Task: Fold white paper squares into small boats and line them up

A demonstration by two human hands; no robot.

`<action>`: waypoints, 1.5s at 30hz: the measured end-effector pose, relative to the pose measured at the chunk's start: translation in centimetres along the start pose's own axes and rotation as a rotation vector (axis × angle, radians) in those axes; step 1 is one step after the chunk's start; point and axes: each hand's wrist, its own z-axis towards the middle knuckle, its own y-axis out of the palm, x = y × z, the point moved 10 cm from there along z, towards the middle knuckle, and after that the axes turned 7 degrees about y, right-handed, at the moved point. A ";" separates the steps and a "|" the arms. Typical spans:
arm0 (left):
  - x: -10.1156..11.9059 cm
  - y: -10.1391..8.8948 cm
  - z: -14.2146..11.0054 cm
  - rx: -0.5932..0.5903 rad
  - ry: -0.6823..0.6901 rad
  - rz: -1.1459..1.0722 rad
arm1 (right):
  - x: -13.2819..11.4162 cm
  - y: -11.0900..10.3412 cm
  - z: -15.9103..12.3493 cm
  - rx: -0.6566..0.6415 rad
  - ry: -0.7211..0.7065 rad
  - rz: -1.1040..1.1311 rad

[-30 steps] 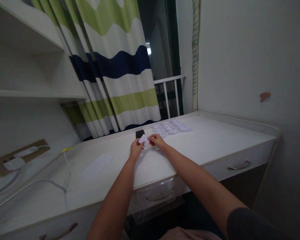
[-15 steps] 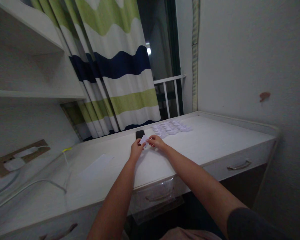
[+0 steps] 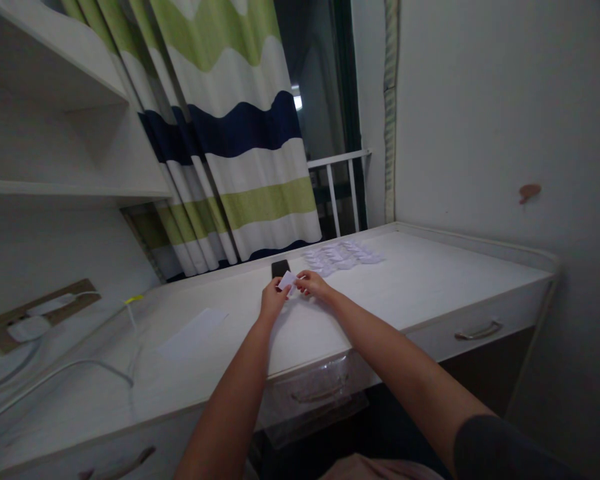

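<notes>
Above the middle of the desk, a small piece of white paper [image 3: 287, 280] is held between both hands. My left hand [image 3: 273, 298] pinches its left side, thumb toward me. On its right edge, the fingers of my right hand [image 3: 314, 285] are closed. Whether the paper is folded is too small to tell for sure. Just behind the paper lies a black phone-like object [image 3: 280, 268], partly covered by it. To the right and farther back, several folded white paper pieces [image 3: 343, 256] lie in rows.
A flat white sheet [image 3: 195, 332] lies on the white desk [image 3: 430, 280] at left. A white cable [image 3: 90, 361] runs along the left side from a socket board [image 3: 35, 317]. Striped curtains [image 3: 245, 133] hang behind; a shelf [image 3: 55, 190] juts out upper left.
Both hands stay in nearly the same place. The small paper has tilted very slightly between the fingers; nothing else has visibly moved.
</notes>
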 end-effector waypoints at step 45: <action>1.9 0.5 0.0 -0.049 0.189 0.234 | 0.1 -0.3 0.3 0.033 0.033 0.058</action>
